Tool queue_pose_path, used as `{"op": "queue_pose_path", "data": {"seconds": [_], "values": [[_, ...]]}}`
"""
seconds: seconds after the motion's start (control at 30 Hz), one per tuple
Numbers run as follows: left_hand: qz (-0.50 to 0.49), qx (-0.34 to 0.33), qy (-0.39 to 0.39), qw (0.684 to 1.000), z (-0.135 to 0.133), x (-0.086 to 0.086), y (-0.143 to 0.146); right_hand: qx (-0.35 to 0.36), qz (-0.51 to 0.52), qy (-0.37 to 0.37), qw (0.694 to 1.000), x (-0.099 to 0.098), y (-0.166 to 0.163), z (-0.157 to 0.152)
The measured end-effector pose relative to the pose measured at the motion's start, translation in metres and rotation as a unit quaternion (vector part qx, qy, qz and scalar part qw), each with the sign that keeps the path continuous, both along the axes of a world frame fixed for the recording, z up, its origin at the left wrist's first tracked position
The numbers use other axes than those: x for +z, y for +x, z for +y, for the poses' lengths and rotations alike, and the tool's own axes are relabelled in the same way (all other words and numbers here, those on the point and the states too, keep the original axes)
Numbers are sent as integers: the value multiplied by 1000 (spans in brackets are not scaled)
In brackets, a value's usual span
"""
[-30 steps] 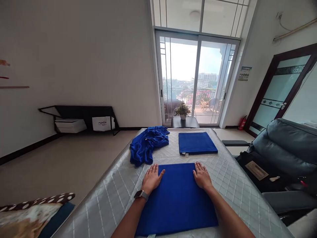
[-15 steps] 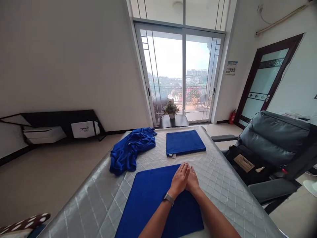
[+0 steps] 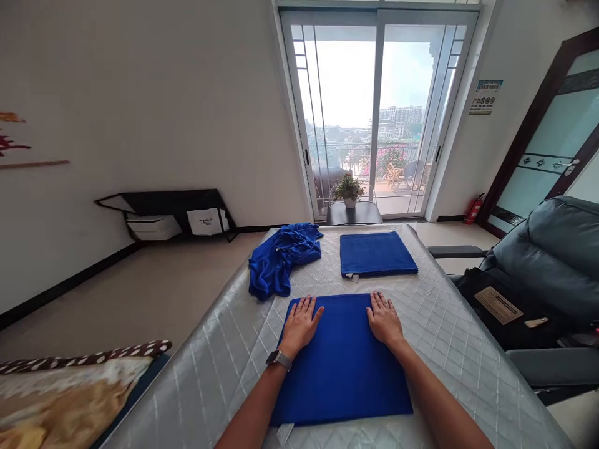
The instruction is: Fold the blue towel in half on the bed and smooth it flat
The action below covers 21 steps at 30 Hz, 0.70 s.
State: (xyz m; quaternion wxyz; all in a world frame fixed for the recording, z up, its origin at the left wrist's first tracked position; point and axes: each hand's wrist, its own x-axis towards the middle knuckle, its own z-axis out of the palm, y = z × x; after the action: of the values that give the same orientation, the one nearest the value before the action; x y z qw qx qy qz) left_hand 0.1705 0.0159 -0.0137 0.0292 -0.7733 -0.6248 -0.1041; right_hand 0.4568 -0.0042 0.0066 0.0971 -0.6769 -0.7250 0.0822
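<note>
A folded blue towel (image 3: 344, 368) lies flat on the grey quilted table (image 3: 224, 368) in front of me. My left hand (image 3: 302, 323), with a watch on its wrist, rests palm down on the towel's far left corner, fingers stretched out. My right hand (image 3: 384, 320) lies flat on the far right part of the same towel, fingers spread. Further back sits a second folded blue towel (image 3: 377, 254). A crumpled blue towel (image 3: 281, 259) is heaped to its left.
A dark grey recliner chair (image 3: 538, 274) stands along the table's right side. A patterned cushion (image 3: 70, 393) is at the lower left. Behind the table are a small black stand with a potted plant (image 3: 349, 191), glass sliding doors and a low black shelf (image 3: 173, 215).
Half a second ago both hands were pressed together near the towel's right far edge. Now they lie apart, the left at the left corner, the right at the right.
</note>
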Motion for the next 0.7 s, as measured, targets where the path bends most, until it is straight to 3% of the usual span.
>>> {"op": "queue_pose_path", "data": {"seconds": [0.13, 0.37, 0.5, 0.6, 0.7], "values": [[0, 36, 14, 999, 3, -6, -23, -4, -14, -8, 1000, -2, 0, 2], [5, 40, 25, 999, 3, -10, -21, -9, -26, -19, 999, -2, 1, 2], [3, 52, 13, 999, 7, -2, -22, -10, -33, -25, 999, 1, 0, 2], [-23, 61, 49, 997, 9, 13, 4, -10, -37, -25, 999, 2, -1, 2], [-62, -17, 63, 996, 2, 25, 64, -8, -42, -18, 999, 2, 0, 2]]}}
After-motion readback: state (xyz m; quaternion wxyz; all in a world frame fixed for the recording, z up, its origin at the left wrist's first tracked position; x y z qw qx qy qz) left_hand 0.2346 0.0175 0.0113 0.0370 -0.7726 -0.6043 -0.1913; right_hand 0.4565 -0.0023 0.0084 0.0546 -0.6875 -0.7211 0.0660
